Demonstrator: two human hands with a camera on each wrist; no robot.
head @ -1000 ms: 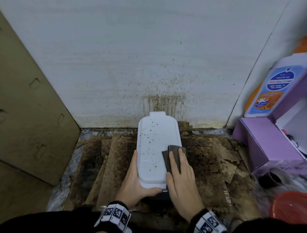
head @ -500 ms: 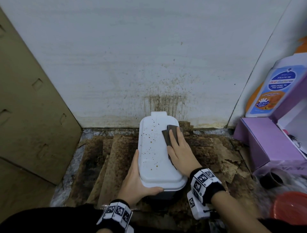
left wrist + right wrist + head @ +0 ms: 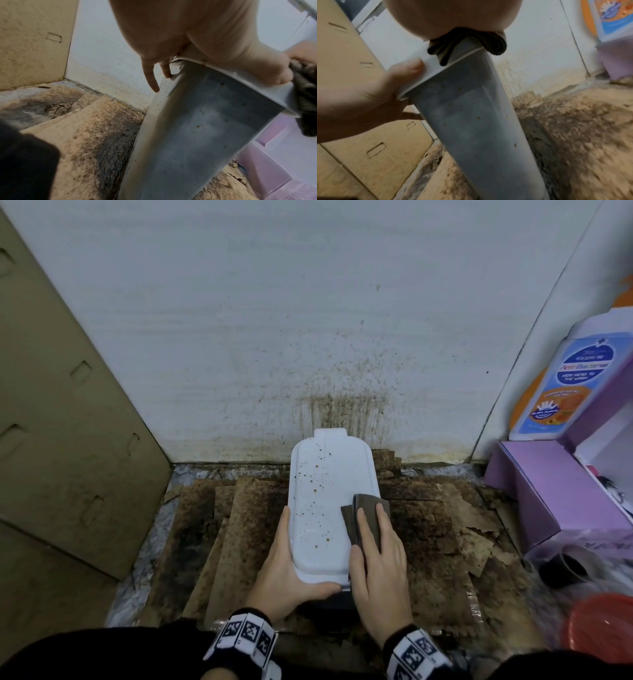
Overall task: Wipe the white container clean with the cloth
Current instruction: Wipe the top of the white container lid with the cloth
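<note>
white container (image 3: pixel 330 508) stands upright on stained cardboard (image 3: pixel 239 542) near the wall, its flat top face speckled w/ brown spots, mostly on the left half. left hand (image 3: pixel 291 573) grips the near-left corner, thumb curled over the near rim, fingers along the left side. right hand (image 3: pixel 378 570) lies flat, fingers straight, pressing a folded brown cloth (image 3: pixel 364 515) onto the right part of the top; cloth hangs a bit over the right edge. container looks like thin hard plastic: prob light, stiff, smooth, so likely to slide or tip under a push w/o the left-hand brace. best hold seems the rim lip. cloth is soft, bunches easily, so flat pressure suits it.
</note>
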